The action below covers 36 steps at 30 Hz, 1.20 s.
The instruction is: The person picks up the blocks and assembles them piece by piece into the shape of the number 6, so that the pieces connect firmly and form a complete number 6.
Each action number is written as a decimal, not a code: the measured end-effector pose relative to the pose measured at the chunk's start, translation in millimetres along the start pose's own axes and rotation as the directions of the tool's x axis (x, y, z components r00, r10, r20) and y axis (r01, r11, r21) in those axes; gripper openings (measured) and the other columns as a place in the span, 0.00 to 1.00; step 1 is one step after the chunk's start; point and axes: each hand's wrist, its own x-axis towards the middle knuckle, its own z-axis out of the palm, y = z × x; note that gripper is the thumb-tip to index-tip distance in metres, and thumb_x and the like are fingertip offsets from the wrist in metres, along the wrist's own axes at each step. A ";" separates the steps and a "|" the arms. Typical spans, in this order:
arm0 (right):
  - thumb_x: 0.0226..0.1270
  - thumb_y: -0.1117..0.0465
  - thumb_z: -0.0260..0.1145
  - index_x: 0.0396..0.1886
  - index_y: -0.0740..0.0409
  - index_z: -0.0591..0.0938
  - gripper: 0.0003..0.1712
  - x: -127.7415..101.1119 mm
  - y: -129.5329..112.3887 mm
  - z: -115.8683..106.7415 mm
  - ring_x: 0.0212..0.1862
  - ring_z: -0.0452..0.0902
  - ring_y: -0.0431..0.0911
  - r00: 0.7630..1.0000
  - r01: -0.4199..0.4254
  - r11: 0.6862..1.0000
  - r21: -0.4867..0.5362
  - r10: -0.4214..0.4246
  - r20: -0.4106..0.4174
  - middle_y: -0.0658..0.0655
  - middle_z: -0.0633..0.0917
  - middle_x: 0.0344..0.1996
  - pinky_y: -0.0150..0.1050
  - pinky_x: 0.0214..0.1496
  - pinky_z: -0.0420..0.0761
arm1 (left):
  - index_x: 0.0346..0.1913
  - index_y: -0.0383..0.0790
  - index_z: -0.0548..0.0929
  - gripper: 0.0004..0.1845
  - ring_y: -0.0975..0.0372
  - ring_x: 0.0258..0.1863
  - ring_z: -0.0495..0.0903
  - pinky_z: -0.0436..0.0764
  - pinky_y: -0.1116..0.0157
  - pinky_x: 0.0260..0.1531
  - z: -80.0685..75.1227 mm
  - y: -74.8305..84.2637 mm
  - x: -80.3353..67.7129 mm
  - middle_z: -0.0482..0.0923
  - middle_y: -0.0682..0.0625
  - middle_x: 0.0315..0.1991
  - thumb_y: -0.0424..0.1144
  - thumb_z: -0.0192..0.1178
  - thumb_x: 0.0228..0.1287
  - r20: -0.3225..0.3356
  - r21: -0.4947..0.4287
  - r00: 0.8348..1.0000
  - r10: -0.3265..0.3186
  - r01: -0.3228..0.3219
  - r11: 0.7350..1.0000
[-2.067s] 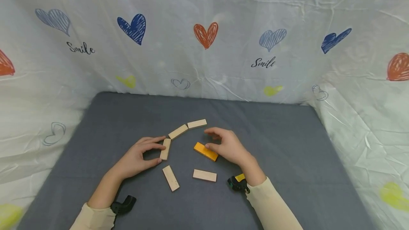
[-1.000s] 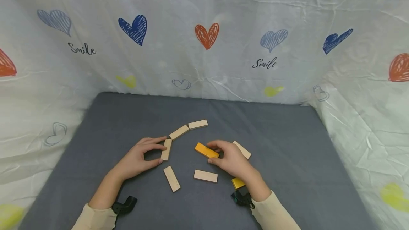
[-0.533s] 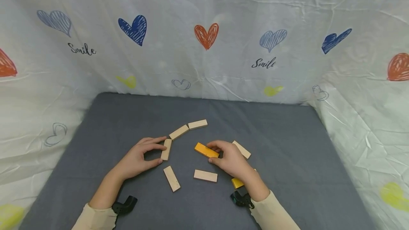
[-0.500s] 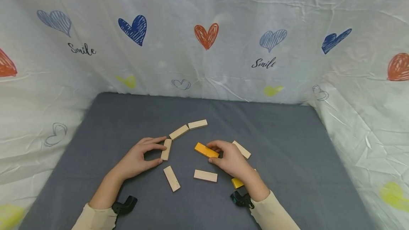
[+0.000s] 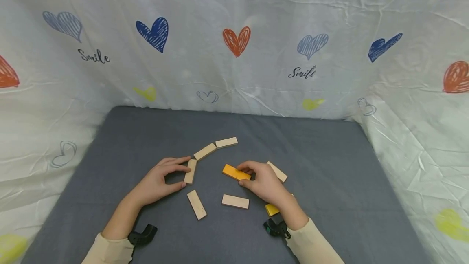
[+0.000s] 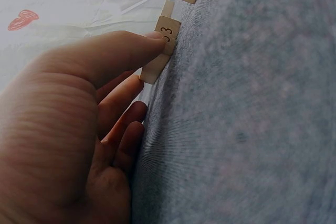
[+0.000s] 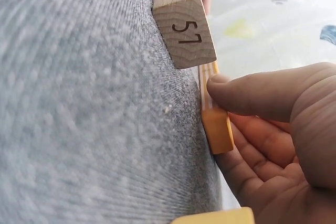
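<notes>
From the head camera, your right hand [image 5: 265,182] pinches the orange block [image 5: 236,172] at its near end, thumb and fingers curled around it so it stays flat on the grey tabletop [image 5: 322,154]. Your left hand [image 5: 157,180] brackets a plain wooden block [image 5: 190,171] between forefinger and thumb, apparently to steady it at the end of a curving row of blocks [image 5: 215,147].

At the left wrist, your forefinger [image 6: 113,51] presses the numbered block [image 6: 160,51].

At the right wrist, your thumb [image 7: 257,95] bears on the orange block [image 7: 216,124]; a block marked 51 [image 7: 184,22] lies just beyond your grip.
</notes>
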 end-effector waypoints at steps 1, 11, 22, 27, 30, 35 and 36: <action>0.68 0.63 0.82 0.59 0.47 0.91 0.21 0.0 -0.2 0.1 0.49 0.85 0.38 1.000 -0.004 1.000 -0.001 0.004 -0.003 0.41 0.90 0.51 0.43 0.54 0.86 | 0.64 0.55 0.89 0.23 0.54 0.74 0.70 0.71 0.44 0.69 0.0 -0.1 0.0 0.73 0.54 0.79 0.42 0.80 0.67 0.000 -0.001 1.000 0.000 0.000 1.000; 0.68 0.64 0.81 0.58 0.47 0.91 0.20 0.3 -2.7 -0.8 0.50 0.85 0.38 1.000 -0.008 1.000 -0.002 0.008 0.000 0.41 0.90 0.51 0.45 0.55 0.86 | 0.64 0.56 0.89 0.23 0.54 0.75 0.70 0.71 0.43 0.70 1.0 -0.4 0.6 0.73 0.55 0.79 0.43 0.80 0.68 0.002 -0.006 1.000 -0.003 0.003 1.000; 0.70 0.65 0.79 0.60 0.47 0.91 0.20 3.1 -7.6 1.2 0.55 0.85 0.41 0.999 0.013 1.000 0.005 -0.013 0.032 0.42 0.90 0.54 0.48 0.60 0.85 | 0.64 0.56 0.89 0.23 0.54 0.75 0.70 0.71 0.43 0.70 0.3 0.6 0.1 0.73 0.55 0.79 0.43 0.80 0.67 0.001 -0.002 1.000 -0.006 0.006 1.000; 0.72 0.66 0.77 0.61 0.47 0.90 0.21 5.3 -12.6 3.3 0.57 0.85 0.43 0.998 0.033 0.999 0.010 -0.034 0.057 0.43 0.90 0.56 0.50 0.62 0.85 | 0.64 0.56 0.89 0.23 0.55 0.74 0.70 0.71 0.44 0.69 0.1 0.2 0.0 0.73 0.55 0.79 0.43 0.80 0.67 0.001 -0.002 1.000 -0.008 0.008 1.000; 0.72 0.66 0.77 0.61 0.47 0.90 0.21 7.9 -15.2 5.0 0.58 0.85 0.43 0.996 0.056 0.998 0.008 -0.056 0.065 0.42 0.90 0.56 0.50 0.63 0.85 | 0.64 0.56 0.89 0.24 0.55 0.74 0.70 0.71 0.44 0.70 0.4 -0.2 0.0 0.73 0.56 0.79 0.43 0.80 0.67 0.001 -0.002 1.000 -0.009 0.009 1.000; 0.71 0.67 0.76 0.61 0.49 0.90 0.21 13.2 -18.9 7.9 0.59 0.86 0.42 0.992 0.103 0.995 0.002 -0.102 0.071 0.44 0.90 0.56 0.48 0.63 0.85 | 0.64 0.56 0.89 0.24 0.54 0.75 0.70 0.71 0.41 0.70 0.1 -0.3 0.1 0.73 0.55 0.79 0.43 0.80 0.67 0.003 0.004 1.000 -0.007 0.007 1.000; 0.71 0.67 0.76 0.61 0.49 0.90 0.21 14.1 -19.6 8.3 0.59 0.86 0.42 0.992 0.104 0.995 0.002 -0.104 0.074 0.43 0.90 0.56 0.48 0.63 0.85 | 0.64 0.56 0.89 0.24 0.54 0.75 0.70 0.71 0.41 0.70 0.1 -0.2 0.1 0.73 0.55 0.79 0.43 0.81 0.67 0.004 0.004 1.000 -0.008 0.008 1.000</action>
